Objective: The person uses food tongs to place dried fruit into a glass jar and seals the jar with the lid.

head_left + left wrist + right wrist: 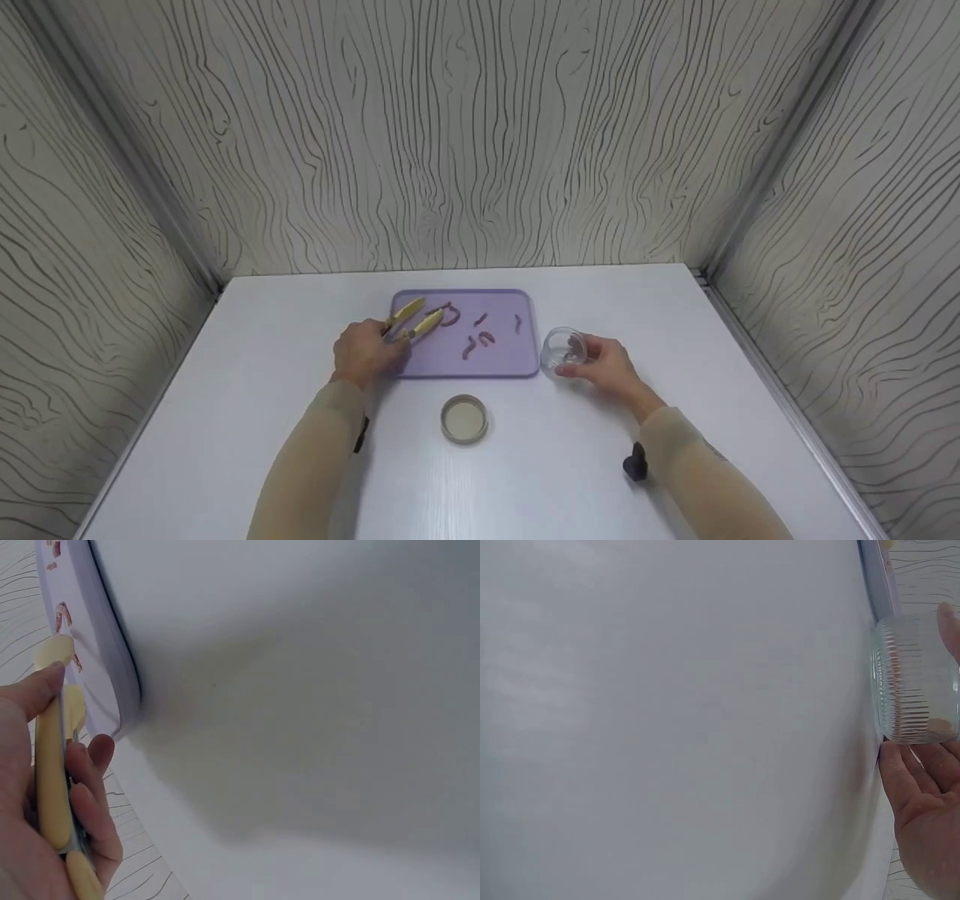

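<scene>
My left hand [366,349] grips a pair of yellow tongs [425,324], their two tips spread apart over the left part of a purple tray [435,363]. Near those tips lies a curled reddish-brown worm-like piece [451,318]. Several more such pieces, among them a wavy one [469,347], are scattered across the tray. In the left wrist view the thumb lies along one yellow arm of the tongs [52,780]. By the tray's right edge, my right hand [611,369] holds a clear ribbed glass jar [911,682], thumb on one side and fingers on the other.
A round beige lid [464,419] lies on the white table [540,465] in front of the tray. Wood-grain patterned panels [450,150] enclose the table at the back and both sides.
</scene>
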Demonstrator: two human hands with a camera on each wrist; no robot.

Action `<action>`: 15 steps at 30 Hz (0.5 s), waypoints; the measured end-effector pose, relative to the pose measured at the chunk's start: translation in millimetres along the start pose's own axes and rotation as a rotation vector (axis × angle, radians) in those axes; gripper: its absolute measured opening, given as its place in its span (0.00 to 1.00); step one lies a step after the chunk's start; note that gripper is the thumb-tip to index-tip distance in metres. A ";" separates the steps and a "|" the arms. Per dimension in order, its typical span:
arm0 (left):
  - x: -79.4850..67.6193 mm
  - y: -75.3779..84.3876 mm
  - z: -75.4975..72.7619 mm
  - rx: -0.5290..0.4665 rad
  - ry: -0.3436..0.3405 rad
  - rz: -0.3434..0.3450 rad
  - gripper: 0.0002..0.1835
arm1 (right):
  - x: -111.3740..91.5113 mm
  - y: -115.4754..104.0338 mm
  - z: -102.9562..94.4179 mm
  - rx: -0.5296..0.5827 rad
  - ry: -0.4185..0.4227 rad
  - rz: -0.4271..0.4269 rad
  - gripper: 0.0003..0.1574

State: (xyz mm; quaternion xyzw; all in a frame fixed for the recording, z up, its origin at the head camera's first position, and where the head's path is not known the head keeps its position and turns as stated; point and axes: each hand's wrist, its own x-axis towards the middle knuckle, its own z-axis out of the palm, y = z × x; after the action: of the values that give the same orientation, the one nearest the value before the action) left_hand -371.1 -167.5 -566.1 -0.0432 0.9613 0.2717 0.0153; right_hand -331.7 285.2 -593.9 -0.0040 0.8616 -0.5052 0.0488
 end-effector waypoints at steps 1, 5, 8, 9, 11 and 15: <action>0.6 0.6 -0.1 0.002 -0.003 -0.006 0.36 | 0.1 -0.1 0.2 0.002 0.000 0.002 0.54; 2.6 2.1 -2.3 -0.005 -0.021 -0.035 0.35 | 0.3 -0.6 -0.1 0.012 -0.006 -0.001 0.53; 3.1 3.1 -4.1 -0.005 -0.032 -0.047 0.34 | 0.4 -0.6 -0.3 0.011 -0.005 -0.001 0.53; 2.9 3.4 -4.6 -0.004 -0.034 -0.047 0.33 | 0.3 -0.7 -0.4 0.006 -0.005 -0.003 0.53; 2.8 3.7 -4.8 -0.001 -0.038 -0.041 0.31 | 0.1 -0.8 -0.4 -0.002 -0.003 -0.002 0.53; 3.3 3.9 -3.1 -0.001 -0.037 -0.008 0.22 | -0.3 -0.6 -0.9 0.000 0.002 0.007 0.53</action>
State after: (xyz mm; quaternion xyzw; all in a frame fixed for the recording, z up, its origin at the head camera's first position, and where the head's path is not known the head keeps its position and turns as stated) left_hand -374.8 -166.0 -561.6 -0.0422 0.9605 0.2729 0.0343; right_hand -331.6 285.7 -592.9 -0.0005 0.8616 -0.5051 0.0499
